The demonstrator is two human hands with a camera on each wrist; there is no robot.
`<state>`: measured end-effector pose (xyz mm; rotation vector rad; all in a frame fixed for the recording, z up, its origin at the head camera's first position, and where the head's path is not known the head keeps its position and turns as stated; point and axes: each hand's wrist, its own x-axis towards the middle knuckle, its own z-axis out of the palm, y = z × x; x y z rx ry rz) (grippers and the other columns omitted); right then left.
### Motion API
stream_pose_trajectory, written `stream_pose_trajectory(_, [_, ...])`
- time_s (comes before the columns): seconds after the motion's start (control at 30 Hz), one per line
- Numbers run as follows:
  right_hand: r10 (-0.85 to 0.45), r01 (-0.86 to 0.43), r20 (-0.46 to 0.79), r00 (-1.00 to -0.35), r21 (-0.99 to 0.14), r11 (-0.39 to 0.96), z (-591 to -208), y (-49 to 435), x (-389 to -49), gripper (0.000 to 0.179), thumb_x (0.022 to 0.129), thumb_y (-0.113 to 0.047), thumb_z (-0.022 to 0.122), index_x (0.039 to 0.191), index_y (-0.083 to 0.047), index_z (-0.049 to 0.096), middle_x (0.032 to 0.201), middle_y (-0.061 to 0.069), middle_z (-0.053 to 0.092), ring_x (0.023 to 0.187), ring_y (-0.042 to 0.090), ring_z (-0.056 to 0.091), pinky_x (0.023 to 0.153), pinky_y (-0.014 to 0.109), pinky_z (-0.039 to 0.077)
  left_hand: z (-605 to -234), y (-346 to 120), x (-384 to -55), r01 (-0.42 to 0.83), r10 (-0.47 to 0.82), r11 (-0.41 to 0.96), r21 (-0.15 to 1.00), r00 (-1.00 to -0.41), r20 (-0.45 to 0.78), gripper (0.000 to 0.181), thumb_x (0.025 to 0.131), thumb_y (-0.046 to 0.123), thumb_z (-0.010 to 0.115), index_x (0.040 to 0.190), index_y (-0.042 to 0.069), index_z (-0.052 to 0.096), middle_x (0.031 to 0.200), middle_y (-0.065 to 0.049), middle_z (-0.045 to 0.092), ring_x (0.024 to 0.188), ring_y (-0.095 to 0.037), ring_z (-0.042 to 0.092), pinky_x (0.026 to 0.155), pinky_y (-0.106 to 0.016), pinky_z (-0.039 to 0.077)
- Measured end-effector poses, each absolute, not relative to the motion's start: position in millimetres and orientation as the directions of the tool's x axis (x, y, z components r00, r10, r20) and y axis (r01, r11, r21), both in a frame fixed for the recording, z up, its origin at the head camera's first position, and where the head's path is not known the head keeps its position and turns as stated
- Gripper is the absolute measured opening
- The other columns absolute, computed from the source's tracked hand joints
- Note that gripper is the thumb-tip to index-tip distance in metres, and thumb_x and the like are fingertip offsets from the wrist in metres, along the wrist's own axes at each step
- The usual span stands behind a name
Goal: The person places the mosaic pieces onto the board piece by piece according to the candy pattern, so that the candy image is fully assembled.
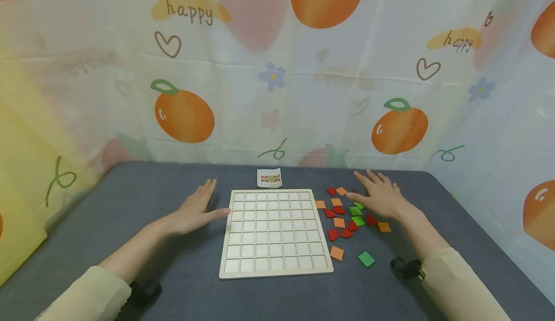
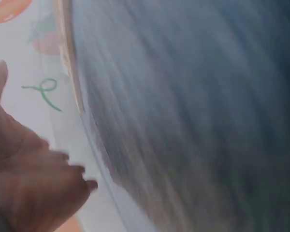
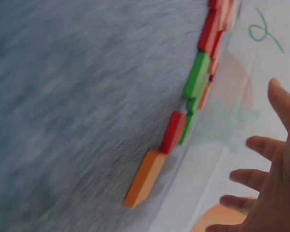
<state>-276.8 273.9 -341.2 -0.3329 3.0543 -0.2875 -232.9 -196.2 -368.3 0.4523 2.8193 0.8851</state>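
A pale wooden grid board (image 1: 279,274) with white square cells lies flat in the middle of the table. On its left, my left hand (image 1: 195,211) is held out with straight fingers, the thumb tip by the board's left edge; whether it touches cannot be told. In the left wrist view that hand (image 2: 34,164) holds nothing. My right hand (image 1: 381,194) spreads its fingers over the far side of the scattered tiles, and the right wrist view shows the hand (image 3: 268,179) bare. Among the tiles are a green square (image 1: 366,259), an orange square (image 1: 336,253) and red curved-edged pieces (image 1: 346,233).
Behind the board lies a small card (image 1: 269,178) printed with a coloured grid pattern. The dark grey table (image 1: 186,282) ends at a fruit-printed curtain (image 1: 243,133). Dark straps with small devices sit at both wrists, like the right wrist band (image 1: 406,268).
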Motion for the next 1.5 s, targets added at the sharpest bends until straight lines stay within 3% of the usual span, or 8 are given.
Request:
stream_pose_trajectory(0.13, [-0.261, -0.253, -0.001, -0.965, -0.244, 0.936, -339.6, 265.4, -284.9, 0.070, 0.098, -0.050, 0.053, 0.151, -0.005, 0.040, 0.153, 0.029, 0.039, 0.139, 0.057, 0.030, 0.104, 0.077, 0.028, -371.2, -186.5, -233.5, 0.221, 0.440, 0.664, 0.714, -0.888, -0.134, 0.101, 0.092, 0.054, 0.060, 0.160, 0.008, 0.001, 0.168, -0.018, -0.002, 0.155, -0.044, -0.001, 0.118, -0.069, 0.008])
stream_pose_trajectory(0.37, [-0.291, -0.280, 0.039, -0.956, -0.421, 0.863, -340.1, 253.6, -300.4, 0.046, 0.097, -0.029, 0.061, 0.133, -0.001, 0.059, 0.131, 0.024, 0.062, 0.118, 0.041, 0.060, 0.094, 0.052, 0.052, -382.7, -182.0, -234.5, 0.251, 0.520, 0.629, 0.736, -0.839, -0.158, 0.118, 0.077, 0.043, 0.082, 0.160, 0.008, 0.006, 0.168, -0.018, -0.001, 0.154, -0.045, -0.005, 0.117, -0.071, 0.008])
stream_pose_trajectory(0.57, [-0.299, -0.250, -0.018, -0.954, -0.503, 0.827, -343.7, 242.0, -312.1, 0.040, 0.096, -0.022, 0.063, 0.130, 0.000, 0.061, 0.127, 0.024, 0.064, 0.109, 0.036, 0.065, 0.091, 0.049, 0.054, -387.4, -184.4, -235.1, 0.294, 0.560, 0.593, 0.750, -0.820, -0.122, 0.126, 0.069, 0.038, 0.089, 0.159, 0.002, 0.008, 0.167, -0.023, -0.003, 0.152, -0.051, -0.008, 0.115, -0.074, 0.006])
stream_pose_trajectory(0.73, [-0.306, -0.215, -0.087, -0.948, -0.531, 0.819, -347.2, 232.4, -320.8, 0.042, 0.094, -0.017, 0.065, 0.131, 0.003, 0.060, 0.128, 0.025, 0.063, 0.095, 0.030, 0.071, 0.085, 0.043, 0.057, -388.4, -185.3, -235.5, 0.324, 0.570, 0.609, 0.724, -0.814, -0.115, 0.126, 0.067, 0.040, 0.090, 0.157, -0.002, 0.013, 0.168, -0.020, -0.002, 0.152, -0.050, -0.005, 0.115, -0.074, 0.008])
stream_pose_trajectory(0.93, [-0.307, -0.199, -0.133, -0.942, -0.515, 0.834, -349.9, 226.8, -325.5, 0.040, 0.093, -0.015, 0.066, 0.128, 0.002, 0.062, 0.128, 0.024, 0.064, 0.099, 0.033, 0.070, 0.086, 0.044, 0.057, -389.7, -185.9, -236.0, 0.324, 0.567, 0.625, 0.710, -0.814, -0.128, 0.126, 0.066, 0.042, 0.090, 0.157, -0.003, 0.014, 0.168, -0.018, -0.001, 0.153, -0.048, -0.004, 0.115, -0.073, 0.009])
stream_pose_trajectory(1.2, [-0.302, -0.192, -0.151, -0.941, -0.495, 0.848, -353.5, 226.7, -326.8, 0.037, 0.091, -0.013, 0.069, 0.124, 0.002, 0.064, 0.127, 0.024, 0.064, 0.117, 0.041, 0.060, 0.094, 0.048, 0.053, -387.9, -184.2, -235.9, 0.325, 0.568, 0.630, 0.705, -0.812, -0.132, 0.126, 0.066, 0.040, 0.090, 0.157, -0.004, 0.014, 0.168, -0.020, 0.000, 0.153, -0.049, -0.004, 0.115, -0.073, 0.009])
stream_pose_trajectory(1.5, [-0.288, -0.195, -0.133, -0.948, -0.472, 0.860, -355.8, 224.0, -330.6, 0.028, 0.090, -0.007, 0.069, 0.117, 0.000, 0.068, 0.119, 0.023, 0.067, 0.108, 0.037, 0.063, 0.090, 0.045, 0.055, -387.8, -185.8, -237.0, 0.338, 0.569, 0.634, 0.696, -0.813, -0.123, 0.126, 0.067, 0.040, 0.090, 0.157, -0.004, 0.014, 0.167, -0.020, -0.001, 0.152, -0.050, -0.005, 0.115, -0.074, 0.009])
